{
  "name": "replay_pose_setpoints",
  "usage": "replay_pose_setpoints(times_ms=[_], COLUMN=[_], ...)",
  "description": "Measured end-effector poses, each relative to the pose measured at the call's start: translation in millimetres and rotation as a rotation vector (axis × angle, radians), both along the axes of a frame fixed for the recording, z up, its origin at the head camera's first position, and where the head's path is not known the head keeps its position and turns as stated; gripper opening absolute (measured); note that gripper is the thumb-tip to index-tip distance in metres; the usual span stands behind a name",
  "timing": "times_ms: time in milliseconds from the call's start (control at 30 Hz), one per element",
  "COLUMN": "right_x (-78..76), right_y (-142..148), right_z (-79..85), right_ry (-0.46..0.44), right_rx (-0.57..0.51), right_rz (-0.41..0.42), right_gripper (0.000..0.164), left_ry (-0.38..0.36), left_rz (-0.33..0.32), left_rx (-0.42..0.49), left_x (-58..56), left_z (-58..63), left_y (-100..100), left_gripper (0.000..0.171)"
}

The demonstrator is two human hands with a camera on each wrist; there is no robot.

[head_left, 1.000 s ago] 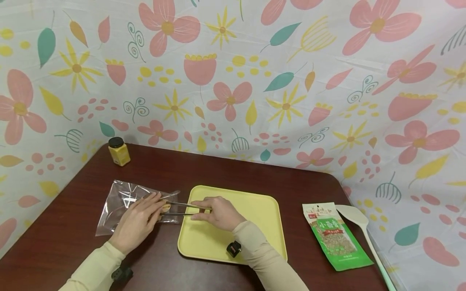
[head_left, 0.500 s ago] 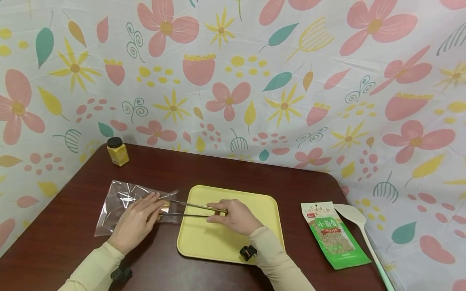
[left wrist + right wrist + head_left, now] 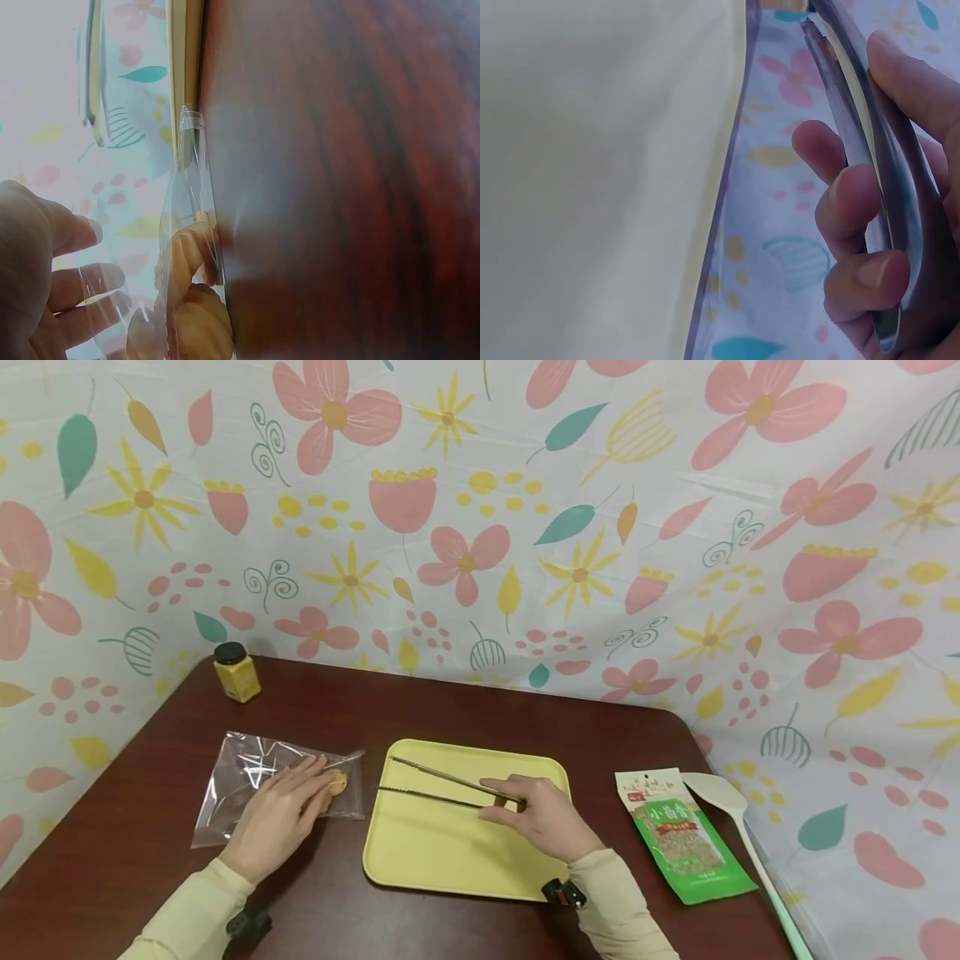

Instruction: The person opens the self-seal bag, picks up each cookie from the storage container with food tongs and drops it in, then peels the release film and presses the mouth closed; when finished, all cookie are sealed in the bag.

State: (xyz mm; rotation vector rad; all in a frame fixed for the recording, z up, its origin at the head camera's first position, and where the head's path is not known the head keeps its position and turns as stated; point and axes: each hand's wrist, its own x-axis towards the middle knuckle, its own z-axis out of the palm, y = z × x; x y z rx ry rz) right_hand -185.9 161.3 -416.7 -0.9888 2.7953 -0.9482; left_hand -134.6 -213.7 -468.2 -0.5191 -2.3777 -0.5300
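Note:
My left hand [image 3: 277, 814] lies with fairly straight fingers over a clear plastic bag [image 3: 240, 777] on the left of the table. Tan, cookie-like pieces [image 3: 337, 783] show inside the bag beside the fingertips; in the left wrist view these brown pieces [image 3: 202, 322] sit behind the clear film, close to the fingers. Metal tongs [image 3: 438, 774] are gripped in my right hand [image 3: 547, 818] above a yellow tray [image 3: 427, 852]. Their arms stand apart, tips pointing left, with nothing between them. In the right wrist view, fingers and thumb curl round the tongs [image 3: 907, 202].
At the back left corner stands a yellow jar [image 3: 237, 675] with a black lid. A green and white packet [image 3: 682, 839] lies right of the tray, beside a white spatula [image 3: 723, 797] with a pale green handle. Patterned cloth [image 3: 465, 485] hangs behind the dark table [image 3: 360, 902].
My right hand has drawn the tongs rightward, out of the bag's mouth and over the tray. The cookie-like pieces stay in the bag. My left hand has kept its place.

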Motion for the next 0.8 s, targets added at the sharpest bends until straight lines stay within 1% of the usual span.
replay_pose_setpoints(times_ms=[267, 567, 633, 700, 800], right_x=[17.4, 35.5, 39.4, 43.6, 49.5], right_y=[37.3, 74.8, 81.8, 88.7, 99.7], right_z=[2.2, 6.2, 7.0, 7.1, 6.2], right_ry=[0.004, 0.039, 0.024, 0.005, -0.064], right_rx=[-0.061, -0.089, -0.096, -0.078, -0.054], right_rz=[-0.124, -0.319, -0.362, -0.421, -0.512], right_gripper=[0.047, 0.047, 0.049, 0.053, 0.061], left_ry=[-0.013, 0.013, 0.016, 0.019, 0.023], left_rz=[0.002, 0.002, 0.001, -0.001, -0.002], left_rx=[-0.004, -0.007, -0.008, -0.005, -0.001], left_x=[0.5, 0.1, -0.4, -0.6, -0.9], left_z=[1.9, 1.4, -0.3, -1.1, -1.9], left_y=[0.3, 0.1, 0.0, 0.2, 0.4], left_gripper=[0.033, 0.033, 0.033, 0.032, 0.032])
